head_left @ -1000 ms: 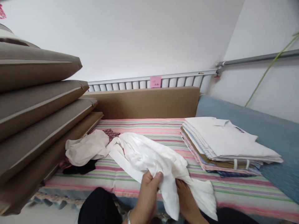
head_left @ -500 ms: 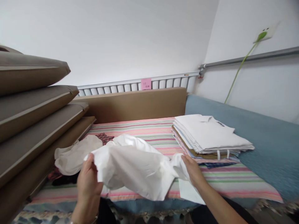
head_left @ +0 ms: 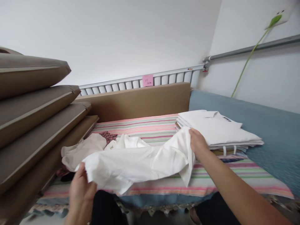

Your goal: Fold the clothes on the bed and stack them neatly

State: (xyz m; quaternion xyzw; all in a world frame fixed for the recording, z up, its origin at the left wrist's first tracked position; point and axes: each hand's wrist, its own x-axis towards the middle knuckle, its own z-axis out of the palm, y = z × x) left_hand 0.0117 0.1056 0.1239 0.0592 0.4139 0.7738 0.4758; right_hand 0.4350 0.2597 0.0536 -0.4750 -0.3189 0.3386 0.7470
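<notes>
A white garment, probably a shirt, stretches between my two hands above the striped cloth. My left hand pinches its left end, and my right hand grips the upper right part, with a loose corner hanging below. Just beyond my left hand lies a crumpled off-white garment with a dark red patterned piece behind it. Beside my right hand rises a stack of folded clothes, topped by a folded white shirt.
Grey-brown cushions are piled high on the left. A tan board stands at the back before a white radiator bearing a pink note. The blue sofa rises on the right; striped cloth covers its seat.
My right hand has moved up and pulled the garment wider, and the cloth is now straighter between my hands. My left hand has shifted slightly down and left. The camera view has tilted a little.
</notes>
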